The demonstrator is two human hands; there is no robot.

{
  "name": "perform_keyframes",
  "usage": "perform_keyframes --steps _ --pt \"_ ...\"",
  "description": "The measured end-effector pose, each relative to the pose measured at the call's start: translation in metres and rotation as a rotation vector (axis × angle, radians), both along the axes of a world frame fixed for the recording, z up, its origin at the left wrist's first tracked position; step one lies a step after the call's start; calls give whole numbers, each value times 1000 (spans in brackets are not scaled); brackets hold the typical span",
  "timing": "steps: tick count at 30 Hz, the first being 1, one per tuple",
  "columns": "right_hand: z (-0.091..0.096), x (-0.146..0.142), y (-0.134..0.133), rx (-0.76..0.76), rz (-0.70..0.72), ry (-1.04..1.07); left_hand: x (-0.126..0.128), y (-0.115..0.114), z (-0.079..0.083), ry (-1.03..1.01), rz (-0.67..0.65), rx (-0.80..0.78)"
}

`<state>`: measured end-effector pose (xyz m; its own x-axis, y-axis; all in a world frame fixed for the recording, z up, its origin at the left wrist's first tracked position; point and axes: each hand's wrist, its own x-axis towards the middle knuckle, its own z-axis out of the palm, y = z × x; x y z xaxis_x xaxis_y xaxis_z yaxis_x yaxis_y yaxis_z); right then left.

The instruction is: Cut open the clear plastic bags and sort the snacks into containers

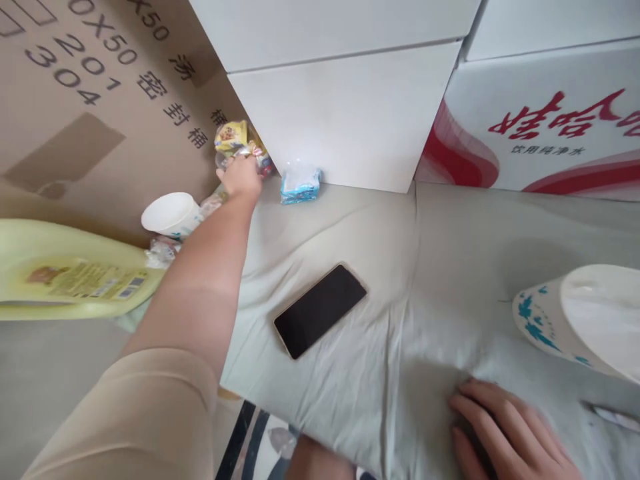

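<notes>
My left hand (241, 175) reaches to the corner between the cardboard box and the white boxes. Its fingers bend over a clear plastic bag of snacks (233, 137) with yellow and red wrappers; the fingertips are partly hidden. Just right of that hand stands a small stack of blue-and-white packets (301, 185). A black-screened phone (320, 311) lies face up on the grey-green cloth (365, 227). My right hand (510, 433) rests on the cloth at lower right, fingers loosely bent and holding nothing I can see. Above it, a white paper cup (540, 323) with blue leaves is nearest.
A brown cardboard box (125, 133) walls the left side. White boxes (345, 120) and a red-and-white carton (540, 133) line the back. Beside my left forearm are another paper cup (173, 215), crumpled clear wrapping (163, 252) and a yellow bottle (75, 273). A thin pale object (617, 419) lies at right.
</notes>
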<state>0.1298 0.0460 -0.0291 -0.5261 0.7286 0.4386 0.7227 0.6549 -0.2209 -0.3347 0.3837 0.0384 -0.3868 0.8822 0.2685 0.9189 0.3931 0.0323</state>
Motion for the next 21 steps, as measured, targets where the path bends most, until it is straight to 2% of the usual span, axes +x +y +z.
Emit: perform_keyframes --steps 2,4,7,10,13,15,17,21 --pt "5 -4 -3 -34 -14 -1 3 -20 7 19 9 -10" --pt "6 -6 -7 -46 -36 -11 4 -43 22 13 -3 -19" --pt "5 -8 -9 -42 -90 -26 8 -80 53 -19 -58 -38" --pt "8 -12 -9 -44 -116 -43 25 -119 88 -26 -149 4" --pt "17 -11 -13 -159 -127 -30 61 -155 117 14 -276 33" --pt "25 -5 -18 -290 -138 4 93 -175 128 36 -366 -4" --pt "32 7 -24 -380 -171 56 129 -189 130 7 -445 -50" --pt "35 39 -28 -448 -209 184 205 -202 117 -120 -619 -200"
